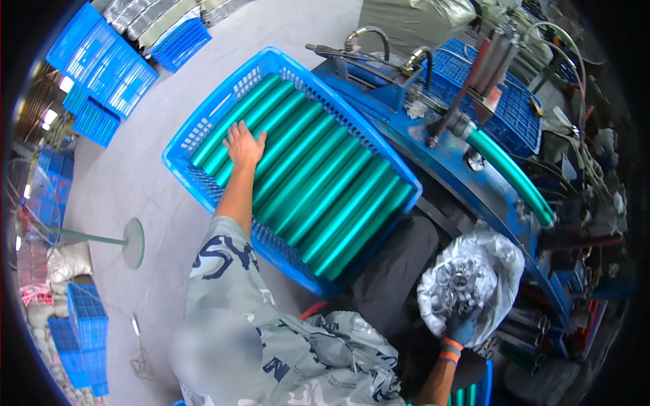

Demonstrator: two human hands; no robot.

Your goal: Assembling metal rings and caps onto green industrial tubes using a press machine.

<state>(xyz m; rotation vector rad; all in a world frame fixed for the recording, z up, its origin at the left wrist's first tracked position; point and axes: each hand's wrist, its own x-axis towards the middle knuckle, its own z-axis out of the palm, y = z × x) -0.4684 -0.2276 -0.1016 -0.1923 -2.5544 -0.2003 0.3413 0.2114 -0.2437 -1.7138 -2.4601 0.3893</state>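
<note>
My left hand (244, 143), bare with its fingers spread, lies on the shiny green tubes (305, 169) in a blue plastic crate (177, 161). The tubes lie side by side across the crate. My right hand (462, 328), in a blue glove, reaches into a white sack (506, 260). Silvery metal rings (460, 281) fill the sack's mouth. The right fingertips are hidden among them, so what they hold does not show. Beyond the sack, another green tube (511, 169) sticks out from a fitting on a blue machine (399, 128).
The machine, with an upright cylinder (494, 64) and hoses, borders the crate on the right. Blue crates (101, 57) are stacked at the far left. A round-based stand (134, 243) is on the grey floor. More green tubes (467, 396) show at the lower edge.
</note>
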